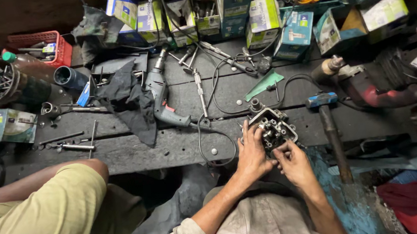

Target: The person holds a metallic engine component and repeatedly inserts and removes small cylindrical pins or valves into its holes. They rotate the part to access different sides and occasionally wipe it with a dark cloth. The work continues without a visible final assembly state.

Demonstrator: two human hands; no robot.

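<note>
1. Closest to me: my left hand is clamped over the near-left side of the grey cast-metal engine head, steadying it at the front edge of the dark wooden workbench.
2. My right hand pinches something small at the head's near edge — can't tell what, it's hidden by the fingers.
3. Just right, a blue-headed hammer with a rusty handle lies in easy reach.
4. Left of the head, a grey corded electric drill rests on a black rag.
5. Far back — a row of blue-green cardboard boxes.
</note>
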